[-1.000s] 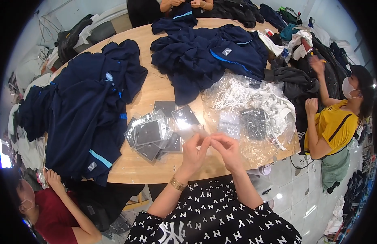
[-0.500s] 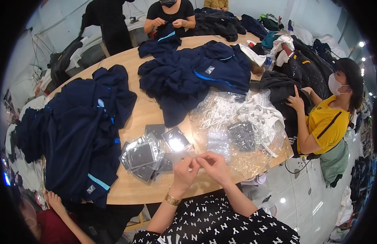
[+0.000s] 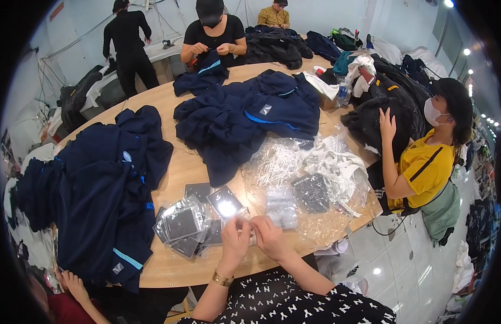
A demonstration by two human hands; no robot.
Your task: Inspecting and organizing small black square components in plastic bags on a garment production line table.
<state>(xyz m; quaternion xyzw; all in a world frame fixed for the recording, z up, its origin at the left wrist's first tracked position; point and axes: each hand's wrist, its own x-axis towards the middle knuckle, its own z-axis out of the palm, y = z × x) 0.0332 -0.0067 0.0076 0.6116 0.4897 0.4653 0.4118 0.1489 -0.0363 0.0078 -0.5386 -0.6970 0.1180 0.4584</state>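
Observation:
My left hand [image 3: 235,244] and my right hand [image 3: 270,237] meet over the table's near edge, thumbs and fingers pinched closed. What lies between the fingertips is too small to make out. Just beyond the left hand is a loose pile of dark square cards in clear plastic sleeves [image 3: 180,222]. One sleeved card [image 3: 221,198] at the pile's right side throws back a bright glare. Past the right hand lie a translucent plastic packet [image 3: 281,208] and a dark square packet [image 3: 311,193].
Navy garments [image 3: 99,178] cover the table's left side, and another navy heap [image 3: 250,116] lies mid-table. White cords in clear plastic [image 3: 285,162] spread at right. A co-worker in yellow [image 3: 426,167] handles a black garment [image 3: 388,127]; another person's hand [image 3: 75,286] rests lower left.
The view has tilted up, so the table sits lower in it. My hands stay pinched together. The yellow-shirted co-worker's hand and the black garment have shifted.

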